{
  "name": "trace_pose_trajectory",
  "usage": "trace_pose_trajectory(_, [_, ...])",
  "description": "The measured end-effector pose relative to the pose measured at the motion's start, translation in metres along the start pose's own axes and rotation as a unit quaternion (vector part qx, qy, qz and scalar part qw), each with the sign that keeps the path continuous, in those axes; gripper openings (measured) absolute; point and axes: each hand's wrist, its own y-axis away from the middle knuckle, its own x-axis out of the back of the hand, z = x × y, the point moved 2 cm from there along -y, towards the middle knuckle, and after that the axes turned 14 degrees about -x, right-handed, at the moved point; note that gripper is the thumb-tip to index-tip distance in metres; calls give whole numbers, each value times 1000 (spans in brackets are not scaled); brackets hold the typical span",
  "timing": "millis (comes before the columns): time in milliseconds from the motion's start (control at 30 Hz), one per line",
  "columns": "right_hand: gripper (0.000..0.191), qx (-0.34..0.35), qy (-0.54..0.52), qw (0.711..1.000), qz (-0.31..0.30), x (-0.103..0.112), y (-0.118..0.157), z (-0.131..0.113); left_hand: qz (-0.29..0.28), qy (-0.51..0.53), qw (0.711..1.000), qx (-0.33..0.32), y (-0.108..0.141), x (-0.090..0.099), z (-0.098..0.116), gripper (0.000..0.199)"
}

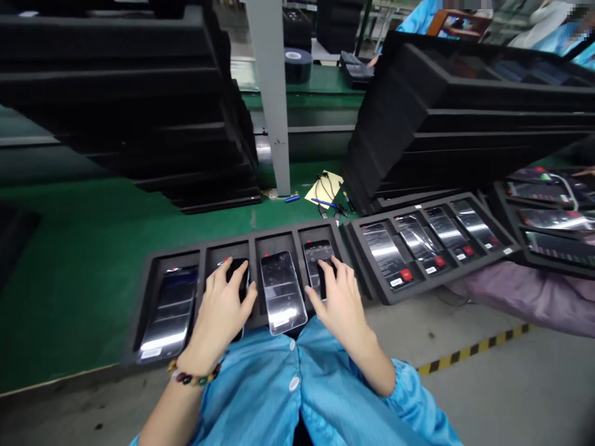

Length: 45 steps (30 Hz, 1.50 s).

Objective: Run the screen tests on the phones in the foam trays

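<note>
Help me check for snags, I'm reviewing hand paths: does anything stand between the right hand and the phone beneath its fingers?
Nothing visible does. The right hand is at the phone in the tray's rightmost slot, with no object showing between them.

left hand (224,310) at phone (245,280) | right hand (343,302) at second phone (318,251) | grips unclear

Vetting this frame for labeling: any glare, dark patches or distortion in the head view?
Head view: glare on the leftmost phone and on phones in the right tray; left black stack so dark its layers nearly merge; that and the right stack splay outward, likely lens stretch; blocky pixelation at the top right corner.
</note>
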Motion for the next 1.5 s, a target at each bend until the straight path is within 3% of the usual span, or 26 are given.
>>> trace_pose_trajectory(167, [71, -24, -5, 1000, -14, -4, -1, 2, -10, -1, 1000, -10, -5, -10, -22, 67])
trace_pose_trajectory(333, [68, -28, -29, 999, -25, -1, -5, 5, -45, -4, 999, -25, 1, -8, -29, 71])
trace_pose_trajectory(533, [70, -54, -33, 998, -29, -1, -5, 9, 13, -32, 998, 50, -3, -2, -10, 64])
trace_pose_trajectory(633, [68, -54, -33, 998, -31, -2, -4, 10, 24, -51, 998, 43, -5, -7, -6, 63])
trace_pose_trajectory(733, [59, -60, -39, 997, -27, -4, -4, 9, 9, -68, 997, 18, -4, -10, -6, 62])
trace_pose_trajectory(833, [50, -66, -52, 996, -20, -6, -6, 9, -22, -84, 996, 33, -6, -10, -2, 60])
trace_pose_trajectory(1033, [41, -66, -58, 996, 18, -9, -1, 16, -86, -90, 988, 94, -16, 5, 33, 59])
trace_pose_trajectory(1133, [44, -69, -41, 996, 34, -9, 0, 19, -93, -60, 989, 94, -16, 14, 37, 58])
trace_pose_trajectory(1267, [59, -39, -31, 997, 65, -4, 6, 4, 8, 8, 999, 50, 7, 42, 8, 52])
trace_pose_trajectory(1367, [62, 27, -50, 998, 40, -4, 18, -25, 71, -10, 993, 91, 33, 63, -32, 52])
trace_pose_trajectory(1500, [70, 78, 11, 996, -31, -21, 34, -58, 5, -17, 991, 133, 51, 65, -67, 55])
